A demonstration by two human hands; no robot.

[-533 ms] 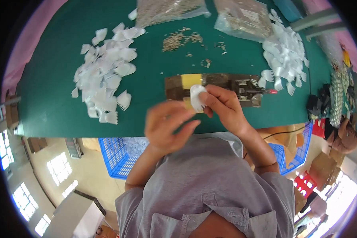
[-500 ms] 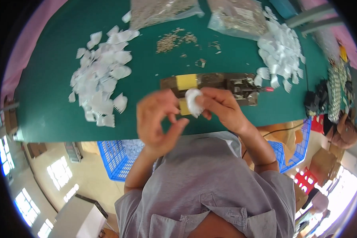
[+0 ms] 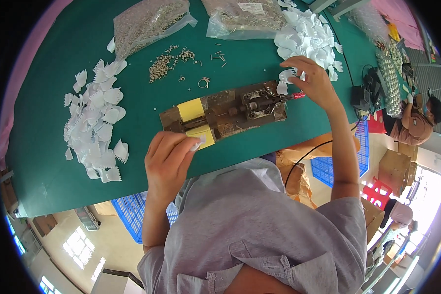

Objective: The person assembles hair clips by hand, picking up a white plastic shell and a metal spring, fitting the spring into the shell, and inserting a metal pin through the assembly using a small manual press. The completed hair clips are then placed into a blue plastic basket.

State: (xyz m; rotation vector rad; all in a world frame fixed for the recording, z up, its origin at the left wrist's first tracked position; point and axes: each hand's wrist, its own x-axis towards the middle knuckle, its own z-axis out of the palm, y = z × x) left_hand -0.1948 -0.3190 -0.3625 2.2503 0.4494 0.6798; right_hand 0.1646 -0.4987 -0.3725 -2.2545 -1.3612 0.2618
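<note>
The left hand (image 3: 166, 160) pinches a small white piece (image 3: 197, 144). The right hand (image 3: 315, 84), fingers parted, seemingly empty, is nearer the toothed white piece (image 3: 283, 81) lying just left of it.

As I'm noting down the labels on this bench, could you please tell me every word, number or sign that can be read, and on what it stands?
No text can be read.
White label on the right-hand bag: any print is too small and blurred to read.
</note>
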